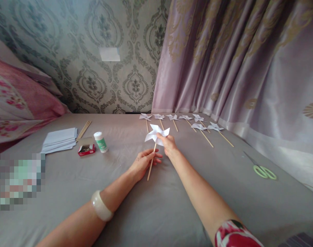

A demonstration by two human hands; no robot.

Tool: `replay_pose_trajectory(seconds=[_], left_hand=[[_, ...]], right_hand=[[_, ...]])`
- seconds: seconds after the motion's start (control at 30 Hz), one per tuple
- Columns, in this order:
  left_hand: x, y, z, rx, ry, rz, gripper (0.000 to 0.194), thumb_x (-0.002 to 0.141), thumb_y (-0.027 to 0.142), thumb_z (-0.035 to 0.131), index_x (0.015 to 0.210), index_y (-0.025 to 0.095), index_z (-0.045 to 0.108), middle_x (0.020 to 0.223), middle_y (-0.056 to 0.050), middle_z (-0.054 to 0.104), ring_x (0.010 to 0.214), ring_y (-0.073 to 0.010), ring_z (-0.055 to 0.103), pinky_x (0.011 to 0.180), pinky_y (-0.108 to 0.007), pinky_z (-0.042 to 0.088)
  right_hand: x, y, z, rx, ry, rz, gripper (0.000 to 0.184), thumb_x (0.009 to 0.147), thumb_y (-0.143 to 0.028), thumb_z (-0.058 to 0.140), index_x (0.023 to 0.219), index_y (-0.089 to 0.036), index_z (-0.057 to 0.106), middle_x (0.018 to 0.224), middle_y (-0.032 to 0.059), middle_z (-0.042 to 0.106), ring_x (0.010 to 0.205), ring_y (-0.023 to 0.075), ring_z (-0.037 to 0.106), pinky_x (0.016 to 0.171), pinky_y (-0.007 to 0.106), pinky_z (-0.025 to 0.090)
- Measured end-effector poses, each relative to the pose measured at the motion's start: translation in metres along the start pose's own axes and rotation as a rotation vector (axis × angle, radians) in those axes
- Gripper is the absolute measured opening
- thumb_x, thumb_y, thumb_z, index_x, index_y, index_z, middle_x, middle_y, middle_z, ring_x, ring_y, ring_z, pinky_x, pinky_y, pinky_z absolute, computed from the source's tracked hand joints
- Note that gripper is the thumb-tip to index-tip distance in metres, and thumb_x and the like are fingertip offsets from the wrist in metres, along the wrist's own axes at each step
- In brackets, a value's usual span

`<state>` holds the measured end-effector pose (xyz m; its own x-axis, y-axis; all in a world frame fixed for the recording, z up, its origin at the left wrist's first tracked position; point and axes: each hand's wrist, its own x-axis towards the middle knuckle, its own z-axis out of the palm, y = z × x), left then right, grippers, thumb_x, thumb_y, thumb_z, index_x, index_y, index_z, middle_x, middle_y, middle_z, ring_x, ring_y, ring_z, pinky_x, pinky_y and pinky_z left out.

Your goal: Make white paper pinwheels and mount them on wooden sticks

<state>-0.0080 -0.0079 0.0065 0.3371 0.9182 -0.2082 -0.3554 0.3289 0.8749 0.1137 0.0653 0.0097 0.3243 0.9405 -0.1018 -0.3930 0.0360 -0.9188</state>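
A white paper pinwheel [154,134] on a thin wooden stick [150,168] is held above the grey cloth surface, roughly mid-view. My left hand [144,162] grips the stick below the paper blades, thumb on top and the other fingers behind it. At the pinwheel's centre, my right hand [168,142] pinches the paper with thumb against fingers; the fingers behind the paper are partly hidden. The stick tilts, its lower end toward me. Beyond my hands, several finished-looking pinwheels [199,127] lie in a loose row on the cloth.
At left are a stack of white paper [59,140], several wooden sticks [84,129], a small red box [86,150] of metal pieces and a white-and-green glue stick [101,142]. Green-handled scissors [264,172] lie at right. A patterned wall and curtain [210,51] stand behind.
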Motion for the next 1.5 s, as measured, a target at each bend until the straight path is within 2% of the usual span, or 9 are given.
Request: replay_pose_trajectory(seconds=[0.4, 0.63, 0.73, 0.83, 1.0, 1.17, 1.33, 1.43, 1.5], left_hand=[[-0.002, 0.002, -0.001, 0.175, -0.014, -0.006, 0.022, 0.070, 0.025, 0.072, 0.086, 0.010, 0.069, 0.084, -0.011, 0.071, 0.063, -0.0125, 0.063, 0.059, -0.021, 0.044], [0.004, -0.001, -0.011, 0.273, 0.092, 0.124, 0.041, 0.058, 0.042, 0.077, 0.087, 0.013, 0.074, 0.056, 0.001, 0.056, 0.052, -0.0097, 0.047, 0.051, -0.022, 0.034], [0.010, 0.003, -0.015, 0.264, 0.180, 0.184, 0.046, 0.052, 0.044, 0.078, 0.086, 0.012, 0.074, 0.057, 0.001, 0.056, 0.053, -0.0093, 0.045, 0.051, -0.022, 0.032], [0.015, 0.009, -0.019, 0.249, 0.241, 0.204, 0.049, 0.048, 0.044, 0.080, 0.084, 0.012, 0.075, 0.055, 0.001, 0.055, 0.052, -0.0084, 0.042, 0.050, -0.022, 0.030], [0.017, 0.013, -0.020, 0.247, 0.282, 0.203, 0.050, 0.047, 0.044, 0.080, 0.083, 0.011, 0.075, 0.054, 0.001, 0.055, 0.051, -0.0080, 0.042, 0.050, -0.022, 0.030], [0.015, 0.011, -0.020, 0.258, 0.279, 0.204, 0.051, 0.047, 0.045, 0.079, 0.085, 0.011, 0.075, 0.055, 0.000, 0.056, 0.052, -0.0089, 0.043, 0.051, -0.022, 0.030], [0.016, 0.011, -0.022, 0.288, 0.271, 0.212, 0.053, 0.049, 0.048, 0.078, 0.087, 0.011, 0.075, 0.056, 0.000, 0.057, 0.053, -0.0096, 0.043, 0.052, -0.023, 0.029], [0.016, 0.010, -0.022, 0.292, 0.241, 0.205, 0.051, 0.052, 0.048, 0.076, 0.088, 0.011, 0.075, 0.061, -0.001, 0.061, 0.055, -0.0105, 0.045, 0.053, -0.023, 0.031], [0.015, 0.010, -0.021, 0.299, 0.234, 0.204, 0.050, 0.053, 0.046, 0.075, 0.089, 0.011, 0.075, 0.059, 0.000, 0.060, 0.054, -0.0104, 0.045, 0.052, -0.023, 0.030]], right_hand=[[0.005, -0.023, -0.011, 0.063, -0.003, 0.010, 0.021, 0.055, -0.023, 0.076, 0.074, -0.016, 0.067, 0.068, -0.0005, 0.070, 0.067, 0.0142, 0.063, 0.060, 0.023, 0.048], [0.000, -0.032, -0.011, -0.043, -0.119, 0.050, 0.037, 0.058, -0.049, 0.074, 0.071, -0.016, 0.065, 0.064, -0.0013, 0.064, 0.055, 0.0095, 0.051, 0.047, 0.020, 0.033], [-0.002, -0.035, -0.014, -0.209, -0.199, 0.023, 0.049, 0.073, -0.062, 0.053, 0.080, -0.015, 0.067, 0.072, 0.0005, 0.063, 0.051, 0.0073, 0.045, 0.046, 0.019, 0.032], [-0.003, -0.033, -0.015, -0.500, -0.181, -0.103, 0.052, 0.082, -0.056, 0.038, 0.091, -0.014, 0.068, 0.081, 0.0038, 0.065, 0.055, 0.0092, 0.050, 0.050, 0.020, 0.038], [-0.005, -0.028, -0.014, -0.733, -0.146, -0.269, 0.029, 0.075, -0.028, 0.053, 0.096, -0.016, 0.068, 0.090, 0.0042, 0.070, 0.081, 0.0153, 0.061, 0.073, 0.023, 0.045], [-0.022, -0.032, -0.009, -0.966, -0.106, -0.376, 0.029, 0.074, -0.019, 0.054, 0.098, -0.016, 0.069, 0.099, 0.0099, 0.070, 0.098, 0.0225, 0.062, 0.087, 0.029, 0.043], [-0.048, -0.038, 0.001, -1.348, -0.142, -0.486, 0.033, 0.081, -0.022, 0.048, 0.108, -0.015, 0.066, 0.106, 0.0113, 0.070, 0.099, 0.0226, 0.064, 0.084, 0.028, 0.045], [-0.056, -0.043, 0.006, -1.351, -0.262, -0.528, 0.028, 0.081, -0.022, 0.047, 0.096, -0.021, 0.070, 0.098, 0.0062, 0.072, 0.094, 0.0209, 0.066, 0.079, 0.027, 0.045], [-0.057, -0.048, 0.006, -1.311, -0.244, -0.526, 0.026, 0.081, -0.023, 0.046, 0.091, -0.023, 0.070, 0.090, 0.0043, 0.073, 0.088, 0.0204, 0.067, 0.077, 0.026, 0.046]])
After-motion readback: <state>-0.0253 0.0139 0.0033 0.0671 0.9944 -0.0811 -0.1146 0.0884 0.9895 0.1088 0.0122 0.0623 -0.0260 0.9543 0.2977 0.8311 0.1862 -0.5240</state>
